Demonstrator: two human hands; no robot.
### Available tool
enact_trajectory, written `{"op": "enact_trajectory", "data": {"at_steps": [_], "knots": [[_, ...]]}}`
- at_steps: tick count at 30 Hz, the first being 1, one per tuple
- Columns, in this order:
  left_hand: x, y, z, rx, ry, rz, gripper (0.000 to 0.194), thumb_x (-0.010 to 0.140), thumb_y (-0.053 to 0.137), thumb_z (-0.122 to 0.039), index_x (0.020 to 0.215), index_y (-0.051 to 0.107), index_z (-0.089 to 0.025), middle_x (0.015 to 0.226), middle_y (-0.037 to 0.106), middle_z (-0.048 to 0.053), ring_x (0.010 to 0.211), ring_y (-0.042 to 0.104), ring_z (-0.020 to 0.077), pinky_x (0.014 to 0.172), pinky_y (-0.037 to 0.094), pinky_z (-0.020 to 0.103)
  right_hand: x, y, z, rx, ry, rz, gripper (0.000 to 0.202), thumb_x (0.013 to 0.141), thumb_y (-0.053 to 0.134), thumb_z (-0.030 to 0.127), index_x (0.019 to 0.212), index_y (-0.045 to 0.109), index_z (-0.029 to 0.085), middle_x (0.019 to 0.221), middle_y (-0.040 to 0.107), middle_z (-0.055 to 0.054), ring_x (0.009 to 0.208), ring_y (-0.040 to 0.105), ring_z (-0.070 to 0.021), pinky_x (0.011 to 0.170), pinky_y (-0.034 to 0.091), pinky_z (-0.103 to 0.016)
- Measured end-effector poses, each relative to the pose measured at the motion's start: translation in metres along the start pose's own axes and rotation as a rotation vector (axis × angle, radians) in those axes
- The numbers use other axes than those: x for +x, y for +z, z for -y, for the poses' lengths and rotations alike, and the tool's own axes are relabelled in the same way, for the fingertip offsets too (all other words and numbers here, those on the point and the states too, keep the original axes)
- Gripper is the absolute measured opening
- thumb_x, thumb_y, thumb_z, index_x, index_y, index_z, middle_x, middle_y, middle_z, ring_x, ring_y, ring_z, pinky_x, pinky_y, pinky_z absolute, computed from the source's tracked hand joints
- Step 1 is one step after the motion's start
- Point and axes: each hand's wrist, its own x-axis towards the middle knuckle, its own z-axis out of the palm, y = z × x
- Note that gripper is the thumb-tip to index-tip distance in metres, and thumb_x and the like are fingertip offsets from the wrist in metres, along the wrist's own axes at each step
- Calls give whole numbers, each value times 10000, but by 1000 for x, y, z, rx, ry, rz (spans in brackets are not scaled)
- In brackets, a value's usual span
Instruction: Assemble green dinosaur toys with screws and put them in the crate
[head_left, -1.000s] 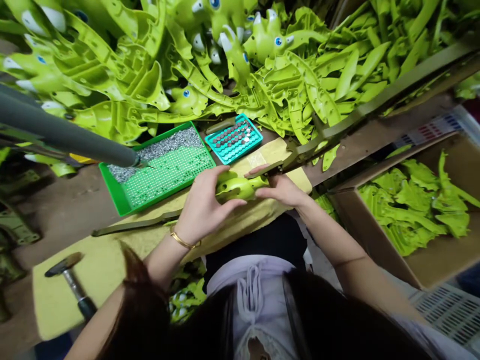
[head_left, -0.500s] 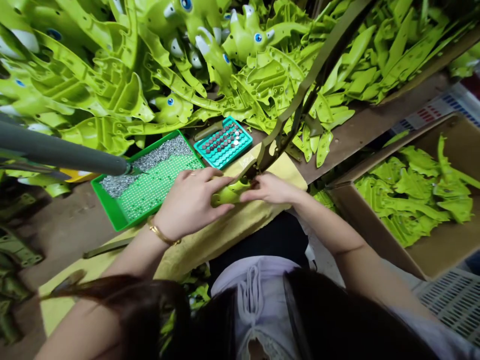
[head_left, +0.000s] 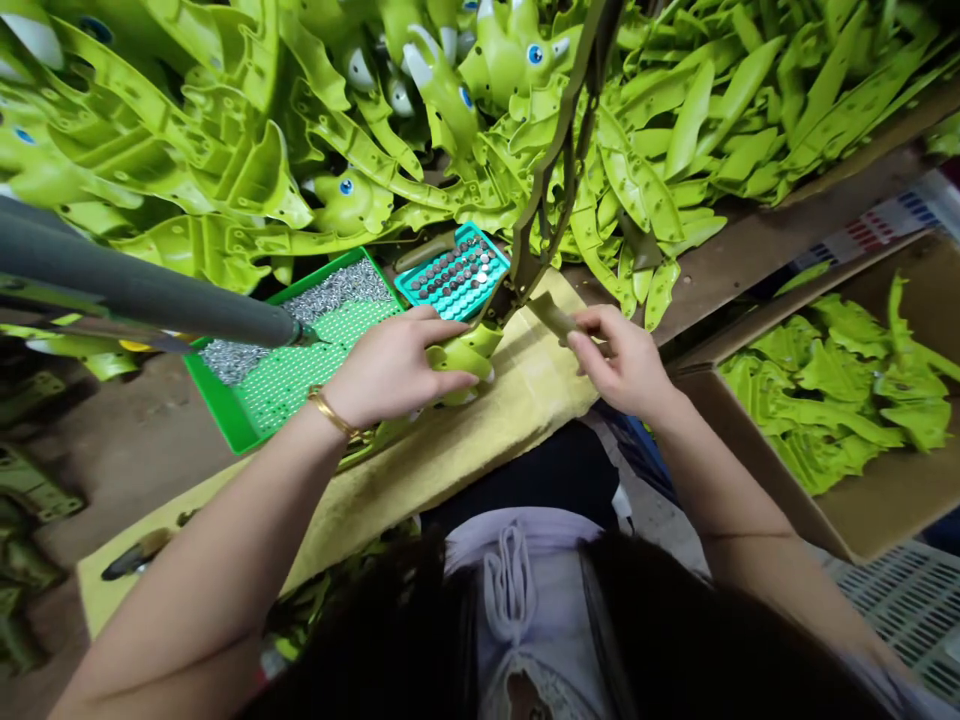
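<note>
A green toy piece is being gripped by the left hand, thumb on the near side and fingers on the far side, just above a yellow cloth. A short olive strip is being pinched between thumb and fingertips by the right hand. The two hands are being held apart, with the strip slanting from the right hand toward the left. Between the hands and beyond them, a long dark olive part is standing up from near the toy piece; whether it is being joined to the strip cannot be told.

Just beyond the left hand, a teal tray is holding rows of small round discs. To the left of that hand, and partly covered by it, a green tray is holding small silvery bits along its far side. Over this tray's left part a thick grey tube is reaching.

Nearer the body than the left hand, a hammer is lying on the cloth, partly hidden by the left forearm. Beyond both hands, green parts are being heaped, some showing blue eyes. To the right of the right hand, more such parts are lying in a cardboard box, beside a pale crate.
</note>
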Motion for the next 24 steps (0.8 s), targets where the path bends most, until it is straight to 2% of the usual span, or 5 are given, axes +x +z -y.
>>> {"op": "enact_trajectory", "data": {"at_steps": [5,10,15,19,24], "knots": [[7,0,-1,8,-37,5,614,726,629,-576,1217,667,-210,1030,635,76,955,601,272,848,468,374,13,-7,15,12,-10,-100,202,883,578,419,879,565,217,820,591,-3,764,563,-141,708,453,-305],[7,-2,-8,17,-32,33,630,700,642,-554,1240,662,-230,1036,623,68,952,599,267,831,455,350,33,16,25,63,-67,140,364,709,773,435,882,542,213,876,607,4,812,569,-150,748,468,-295],[4,-4,-10,-5,-48,33,638,699,644,-542,1249,659,-220,1039,624,68,929,601,254,817,453,342,43,31,26,72,-81,115,512,693,770,480,1037,487,228,1037,591,-24,942,582,-173,837,485,-308],[4,-2,-9,7,-28,22,626,705,648,-542,1249,658,-232,1022,620,68,931,596,259,812,454,345,43,30,27,56,-102,137,566,695,753,545,1078,476,234,1042,586,-28,954,588,-180,840,491,-301],[1,-1,-11,15,-34,6,623,713,658,-526,1261,650,-230,1037,623,70,938,599,266,805,453,347,40,26,33,24,-133,163,561,706,759,514,1100,481,226,1052,582,-39,979,590,-193,847,499,-313]]}}
